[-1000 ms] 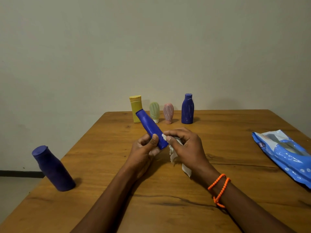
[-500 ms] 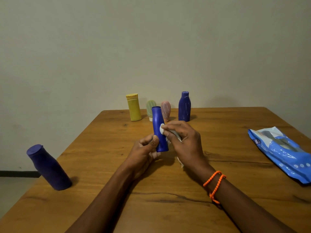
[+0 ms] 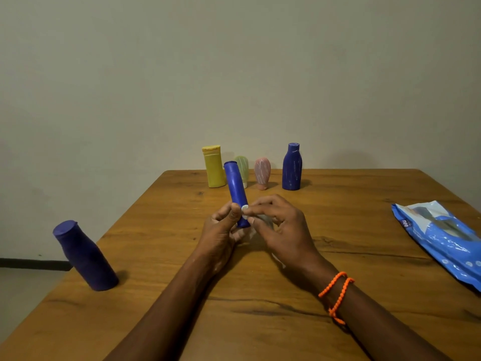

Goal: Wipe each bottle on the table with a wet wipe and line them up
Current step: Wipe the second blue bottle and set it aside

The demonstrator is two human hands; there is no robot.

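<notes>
My left hand (image 3: 221, 230) grips the lower end of a slim blue bottle (image 3: 235, 190), which stands nearly upright over the table's middle. My right hand (image 3: 281, 227) pinches a white wet wipe (image 3: 245, 212) against the bottle's lower side; most of the wipe is hidden under the fingers. At the far edge stand a yellow bottle (image 3: 214, 166), a pale green bottle (image 3: 242, 169), a pink bottle (image 3: 262, 173) and a dark blue bottle (image 3: 292, 166) in a row. A purple bottle (image 3: 84, 256) stands alone at the left edge.
A blue pack of wet wipes (image 3: 442, 235) lies at the right edge of the wooden table (image 3: 338, 256). An orange bead bracelet (image 3: 335, 293) is on my right wrist. A plain wall rises behind the table.
The slim blue bottle has turned from leaning left to nearly upright. My right hand with the wipe slid from its lower end up its side, then back down.
</notes>
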